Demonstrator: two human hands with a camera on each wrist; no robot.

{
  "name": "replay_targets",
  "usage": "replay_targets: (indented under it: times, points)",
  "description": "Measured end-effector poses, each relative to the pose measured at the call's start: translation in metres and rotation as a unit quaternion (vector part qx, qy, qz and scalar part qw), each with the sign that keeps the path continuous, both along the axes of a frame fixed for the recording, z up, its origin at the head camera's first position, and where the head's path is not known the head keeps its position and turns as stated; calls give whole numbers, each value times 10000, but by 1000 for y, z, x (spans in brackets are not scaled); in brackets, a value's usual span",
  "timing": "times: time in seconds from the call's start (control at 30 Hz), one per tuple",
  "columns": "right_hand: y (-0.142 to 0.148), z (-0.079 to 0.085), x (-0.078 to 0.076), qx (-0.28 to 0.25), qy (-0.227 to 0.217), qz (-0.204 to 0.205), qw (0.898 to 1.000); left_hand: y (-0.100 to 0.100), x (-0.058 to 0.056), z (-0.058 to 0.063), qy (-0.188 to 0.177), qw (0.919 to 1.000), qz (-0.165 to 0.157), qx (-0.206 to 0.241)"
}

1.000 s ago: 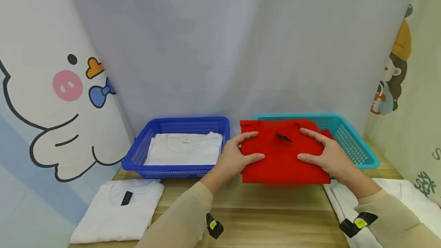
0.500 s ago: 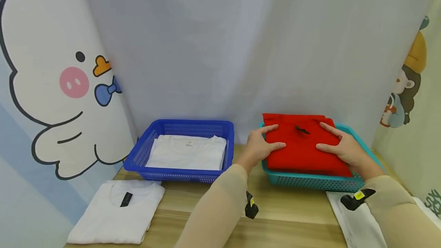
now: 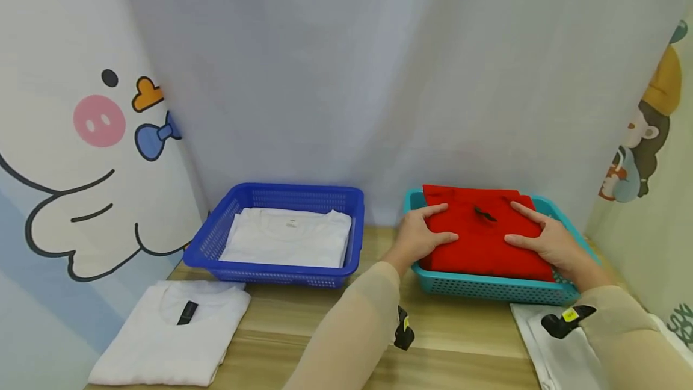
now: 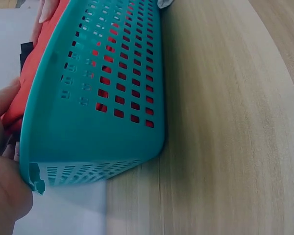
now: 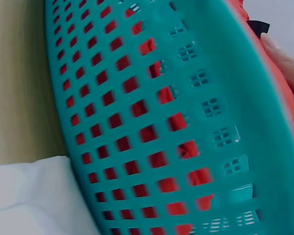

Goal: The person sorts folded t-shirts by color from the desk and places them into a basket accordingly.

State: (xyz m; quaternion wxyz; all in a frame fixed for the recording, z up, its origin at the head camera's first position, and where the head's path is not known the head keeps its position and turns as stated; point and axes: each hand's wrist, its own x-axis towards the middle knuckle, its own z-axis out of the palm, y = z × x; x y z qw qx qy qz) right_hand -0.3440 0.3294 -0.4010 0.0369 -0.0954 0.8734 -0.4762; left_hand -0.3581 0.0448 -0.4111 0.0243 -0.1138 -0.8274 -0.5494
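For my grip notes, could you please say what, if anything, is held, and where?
The red garment: left hand and right hand hold its opposite sides.

The right sleeve [image 3: 630, 336] hides part of a white garment [image 3: 565, 357], cropped below; the teal basket's [image 3: 487, 289] front conceals the red garment's [image 3: 482, 251] underside.

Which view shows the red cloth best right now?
The head view: looking down, it shows most of the top of the red cloth. In both wrist views the teal basket blocks most of it, leaving a strip above its rim and patches through its holes.
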Motion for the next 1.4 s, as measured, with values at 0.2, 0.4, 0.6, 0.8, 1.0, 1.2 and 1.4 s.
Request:
replay_targets:
  times: [0.2,0.4,0.6,0.8,1.0,1.2,1.4]
  points:
    - [-5,1,-5,307,218,-81,9993,-2,1,5,7,10000,-21,-45]
    - [-11,-1,-10,251,90,13,9996,-6,2,7,51,9995,12,-313]
    - [-13,-7,-11,442,130,96,9989,-6,4,4,168,9974,-35,-695]
    - [-13,-12,-12,817,269,99,9962,-4,5,3,182,9948,-59,-1002]
    - [-12,-14,-10,1111,346,163,9931,2,6,2,232,9871,-26,-1581]
    - [-11,-21,-8,1367,332,177,9899,7,10,0,187,9799,-37,-1987]
    - [-10,-21,-6,1480,350,120,9883,10,13,1,208,9809,-124,-1929]
